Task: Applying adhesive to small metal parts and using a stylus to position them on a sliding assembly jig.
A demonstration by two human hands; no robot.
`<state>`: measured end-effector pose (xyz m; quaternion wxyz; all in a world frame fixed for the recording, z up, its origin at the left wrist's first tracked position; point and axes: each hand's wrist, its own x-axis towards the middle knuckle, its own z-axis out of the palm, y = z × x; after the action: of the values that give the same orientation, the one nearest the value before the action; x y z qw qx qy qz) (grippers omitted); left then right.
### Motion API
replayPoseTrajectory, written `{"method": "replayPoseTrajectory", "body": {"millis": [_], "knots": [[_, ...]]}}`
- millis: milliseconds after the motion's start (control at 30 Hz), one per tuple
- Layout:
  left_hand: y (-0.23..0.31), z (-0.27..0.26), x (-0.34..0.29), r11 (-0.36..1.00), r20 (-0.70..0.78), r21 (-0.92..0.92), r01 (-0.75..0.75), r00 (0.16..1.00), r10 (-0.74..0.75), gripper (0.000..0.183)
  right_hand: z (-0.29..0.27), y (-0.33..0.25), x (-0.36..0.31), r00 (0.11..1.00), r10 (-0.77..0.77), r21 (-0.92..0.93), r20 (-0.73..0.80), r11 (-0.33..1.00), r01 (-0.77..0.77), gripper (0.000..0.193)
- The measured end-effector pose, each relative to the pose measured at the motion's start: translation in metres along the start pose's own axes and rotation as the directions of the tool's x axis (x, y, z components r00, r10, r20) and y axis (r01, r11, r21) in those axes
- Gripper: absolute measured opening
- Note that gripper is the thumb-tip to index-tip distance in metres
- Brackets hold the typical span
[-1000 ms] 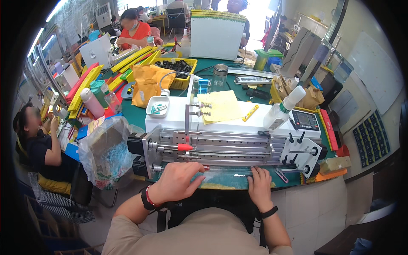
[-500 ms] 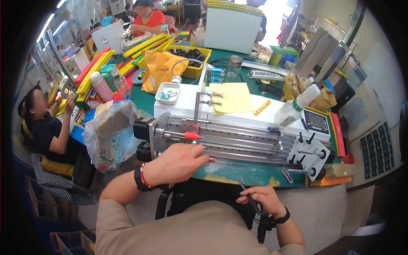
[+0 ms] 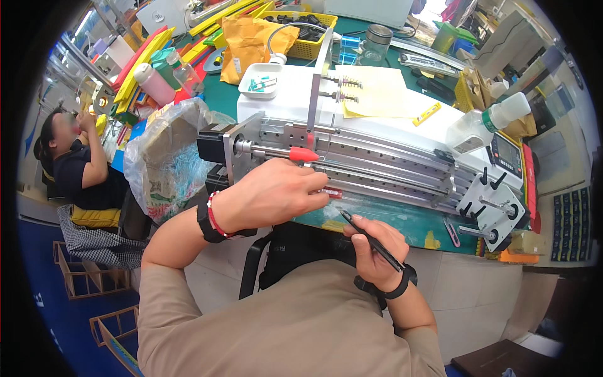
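My left hand [image 3: 276, 195] is over the near left part of a metal winding-type machine [image 3: 389, 173], just below a red cone-shaped tip [image 3: 304, 154] on its shaft. Its thumb and fingers are pressed together; whatever they hold is hidden. A small wire loop [image 3: 322, 151] shows at the end of the red tip. Past my left fingertips a short red cylinder [image 3: 333, 193] lies along the machine's near edge. Near the table's front edge, my right hand [image 3: 380, 251] grips a slim black pointed tool [image 3: 375, 244], its tip toward my left hand.
A plastic-lined bin [image 3: 176, 163] with pale blue strands stands left of the machine. Behind are a white dish [image 3: 259, 81] of small parts, yellow paper [image 3: 374, 91] and a clear bottle [image 3: 490, 122]. A control panel [image 3: 507, 154] is at right. Someone [image 3: 81, 160] sits far left.
My right hand has risen toward my left hand, turning the black tool so its tip points up and left. My view has tilted down. The left hand stays by the red tip.
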<state>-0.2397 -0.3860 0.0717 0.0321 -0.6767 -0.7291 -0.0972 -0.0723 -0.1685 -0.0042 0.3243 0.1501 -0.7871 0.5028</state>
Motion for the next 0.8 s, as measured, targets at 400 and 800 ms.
{"method": "replayPoseTrajectory", "body": {"millis": [400,800], "knots": [[0.006,0.009,0.001,0.996,-0.064,-0.074,0.057,0.996,-0.061,0.019,0.028,0.011,-0.005,0.998,-0.059,0.01,-0.009,0.998,0.059,0.025],[0.007,0.018,0.001,0.997,-0.122,-0.033,0.072,0.99,-0.076,0.021,0.05,0.007,-0.009,0.992,-0.123,-0.123,-0.016,0.985,0.12,0.026]]}}
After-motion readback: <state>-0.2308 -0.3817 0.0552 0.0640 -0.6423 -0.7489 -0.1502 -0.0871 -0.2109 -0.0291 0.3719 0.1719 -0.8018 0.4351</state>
